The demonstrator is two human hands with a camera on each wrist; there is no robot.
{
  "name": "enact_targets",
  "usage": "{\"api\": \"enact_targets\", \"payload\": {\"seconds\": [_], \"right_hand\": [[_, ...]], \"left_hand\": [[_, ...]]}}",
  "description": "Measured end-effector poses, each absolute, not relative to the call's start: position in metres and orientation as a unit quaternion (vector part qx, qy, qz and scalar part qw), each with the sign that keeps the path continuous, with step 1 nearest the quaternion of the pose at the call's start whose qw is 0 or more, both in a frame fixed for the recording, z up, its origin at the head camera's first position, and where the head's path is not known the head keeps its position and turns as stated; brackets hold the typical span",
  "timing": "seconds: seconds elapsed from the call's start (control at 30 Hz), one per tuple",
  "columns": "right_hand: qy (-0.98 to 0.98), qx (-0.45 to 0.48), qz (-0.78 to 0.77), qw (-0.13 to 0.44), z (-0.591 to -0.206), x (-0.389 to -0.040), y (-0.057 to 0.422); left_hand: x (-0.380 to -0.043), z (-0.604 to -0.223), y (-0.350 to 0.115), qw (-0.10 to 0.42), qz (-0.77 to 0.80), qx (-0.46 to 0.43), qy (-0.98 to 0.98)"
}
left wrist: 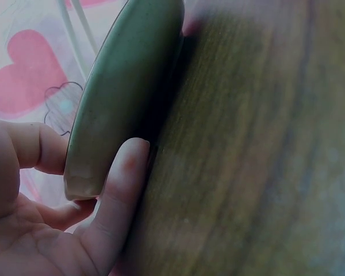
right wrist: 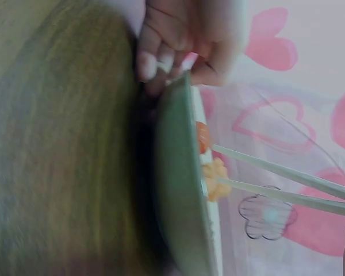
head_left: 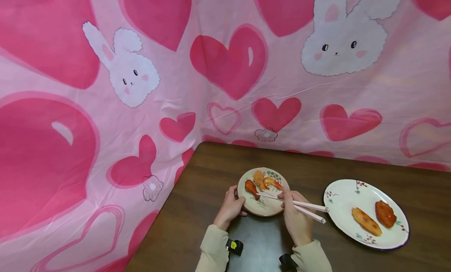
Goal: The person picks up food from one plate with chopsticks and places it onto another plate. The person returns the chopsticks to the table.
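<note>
My left hand (head_left: pixel 230 207) grips the near left edge of a small round plate (head_left: pixel 266 210), thumb at the rim. In the left wrist view the plate's green outer side (left wrist: pixel 123 86) sits between the thumb and fingers, close to the tabletop. On this plate lie a small drumstick (head_left: pixel 251 188), a golden fried piece (head_left: pixel 259 179) and a shrimp (head_left: pixel 272 182). My right hand (head_left: pixel 296 217) holds a pair of pale chopsticks (head_left: pixel 310 205). Their tips are over the plate by the drumstick; whether they touch it I cannot tell. In the right wrist view the chopsticks (right wrist: pixel 287 178) spread slightly apart.
To the right stands a larger oval plate (head_left: pixel 340 201) bearing a long golden fried piece (head_left: pixel 366 222) and a reddish-brown glazed piece (head_left: pixel 385 214). Both plates are on a dark wooden table (head_left: pixel 183 229). Pink cloth with hearts and rabbits (head_left: pixel 229 60) hangs behind and along the left.
</note>
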State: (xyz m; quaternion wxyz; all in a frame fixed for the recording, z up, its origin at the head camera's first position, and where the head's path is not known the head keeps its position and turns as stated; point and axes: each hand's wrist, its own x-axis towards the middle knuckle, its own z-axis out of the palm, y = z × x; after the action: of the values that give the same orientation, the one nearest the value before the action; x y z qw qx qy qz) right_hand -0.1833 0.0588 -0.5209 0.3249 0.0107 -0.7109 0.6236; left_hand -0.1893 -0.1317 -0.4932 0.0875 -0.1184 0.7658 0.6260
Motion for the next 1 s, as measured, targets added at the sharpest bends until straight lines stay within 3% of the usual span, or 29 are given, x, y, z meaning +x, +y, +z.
{"api": "enact_targets", "payload": {"seconds": [0.1,0.33,0.87,1.0], "right_hand": [[-0.711,-0.011,0.628,0.316,-0.508,-0.177,0.066],[-0.719,-0.046,0.617,0.318,-0.434,-0.145,0.075],[-0.707,-0.11,0.574,0.398,-0.406,-0.123,0.163],[-0.626,-0.136,0.638,0.428,-0.4,-0.118,0.192]], "left_hand": [[-0.189,-0.494,-0.131,0.088,0.626,-0.117,0.766],[-0.19,-0.495,-0.136,0.096,0.62,-0.119,0.77],[-0.192,-0.495,-0.135,0.1,0.617,-0.122,0.771],[-0.192,-0.495,-0.135,0.104,0.617,-0.122,0.77]]}}
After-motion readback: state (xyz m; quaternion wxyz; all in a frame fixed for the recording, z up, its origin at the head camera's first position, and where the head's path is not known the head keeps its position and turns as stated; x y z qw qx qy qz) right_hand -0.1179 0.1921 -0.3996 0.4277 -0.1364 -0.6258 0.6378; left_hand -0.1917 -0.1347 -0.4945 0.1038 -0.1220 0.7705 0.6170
